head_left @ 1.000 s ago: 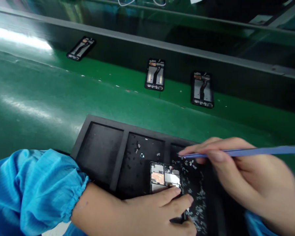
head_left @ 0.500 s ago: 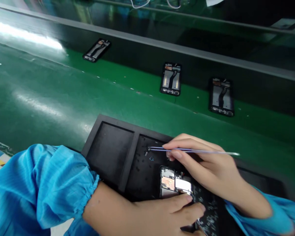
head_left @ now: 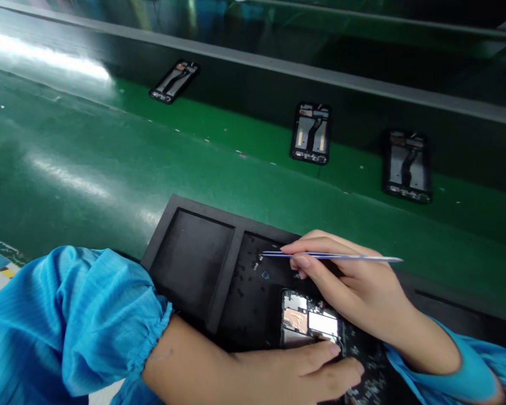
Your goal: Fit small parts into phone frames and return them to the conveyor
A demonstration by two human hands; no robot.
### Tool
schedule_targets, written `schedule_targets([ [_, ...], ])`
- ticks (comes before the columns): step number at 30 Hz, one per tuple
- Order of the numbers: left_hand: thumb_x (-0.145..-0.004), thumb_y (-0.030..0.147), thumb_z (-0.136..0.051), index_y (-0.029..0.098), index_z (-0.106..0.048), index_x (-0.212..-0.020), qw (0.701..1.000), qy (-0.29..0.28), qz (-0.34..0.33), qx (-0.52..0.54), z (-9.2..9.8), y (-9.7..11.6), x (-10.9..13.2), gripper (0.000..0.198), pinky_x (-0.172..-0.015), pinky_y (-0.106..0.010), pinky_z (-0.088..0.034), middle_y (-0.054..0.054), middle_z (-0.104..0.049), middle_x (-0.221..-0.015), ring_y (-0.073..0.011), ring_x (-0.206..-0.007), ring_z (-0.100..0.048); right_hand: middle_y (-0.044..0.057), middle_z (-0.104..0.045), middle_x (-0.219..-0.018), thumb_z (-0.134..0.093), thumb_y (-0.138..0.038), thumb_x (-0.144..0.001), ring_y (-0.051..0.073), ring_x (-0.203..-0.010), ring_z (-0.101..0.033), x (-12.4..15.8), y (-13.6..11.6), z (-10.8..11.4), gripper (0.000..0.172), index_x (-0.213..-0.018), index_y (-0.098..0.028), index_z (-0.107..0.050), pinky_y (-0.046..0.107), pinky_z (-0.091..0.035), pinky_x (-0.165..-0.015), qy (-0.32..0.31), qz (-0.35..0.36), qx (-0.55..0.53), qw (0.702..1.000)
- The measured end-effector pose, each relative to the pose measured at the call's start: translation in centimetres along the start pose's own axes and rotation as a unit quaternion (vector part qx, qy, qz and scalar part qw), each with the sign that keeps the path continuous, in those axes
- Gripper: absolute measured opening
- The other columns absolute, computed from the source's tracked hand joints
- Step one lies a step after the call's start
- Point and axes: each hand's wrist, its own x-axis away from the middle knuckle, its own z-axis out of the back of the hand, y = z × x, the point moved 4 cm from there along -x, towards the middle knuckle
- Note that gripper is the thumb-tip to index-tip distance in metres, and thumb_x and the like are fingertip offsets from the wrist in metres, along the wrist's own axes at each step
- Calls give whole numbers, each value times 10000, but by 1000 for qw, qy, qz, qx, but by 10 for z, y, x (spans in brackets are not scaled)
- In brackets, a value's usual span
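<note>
In the head view, an opened phone (head_left: 295, 322), a flat slab with a coppery patch and shiny plates, lies in the matte black tray (head_left: 206, 212), well right of its far left corner. The left hand (head_left: 295, 374) rests parted fingers across the phone's near part (whether its thumb closes on it, I cannot tell). The right hand (head_left: 349, 281) pinches smooth, slender bluish tweezers (head_left: 379, 259); their points, nearly together, sit near the tray's far edge beside tiny bright pieces (head_left: 260, 257), too small to tell if one is caught. Three similar slabs (head_left: 311, 133) lie towards the glossy green table's (head_left: 109, 146) far edge. A second ago the tweezers pointed beyond the phone's far right corner; now they are left of it, while the left hand stays put.
</note>
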Motion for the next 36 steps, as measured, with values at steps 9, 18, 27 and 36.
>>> schedule_targets([
  [9,-951,182,-440,376,-798,-1013,1000,24,8,-1,1,-3,0,412,-1015,-363,-522,98,-725,-1127,-231,-1181,-652,32,-726,-886,-582,-185,-980,152,-737,-693,0,-2,1,130,-1027,-237,-692,271,-569,-626,-6,-17,-7,1000],
  [18,-949,159,-421,373,-782,-1071,1000,-15,-13,3,4,-3,-1,437,-1045,-380,-516,98,-712,-1188,-242,-1218,-638,26,-730,-895,-576,-184,-987,136,-753,-693,-1,0,-1,127,-1022,-232,-688,253,-563,-643,-5,-6,-12,1000],
  [27,-1030,250,-442,185,-763,-1056,988,50,54,138,70,-57,-8,328,-1005,-279,-557,-42,-730,-1126,-202,-1133,-645,-14,-635,-628,-633,-372,-962,133,-491,-592,13,-6,25,147,-909,-235,-630,254,-503,-449,135,-213,-204,946],
  [36,-1005,120,-538,127,-654,-1057,960,69,187,196,55,-85,11,127,-808,-225,-604,-72,-712,-1015,-129,-898,-697,-84,-562,-543,-712,-405,-909,116,-450,-531,45,-10,18,331,-876,-257,-418,221,-426,-412,166,-274,-424,847],
])
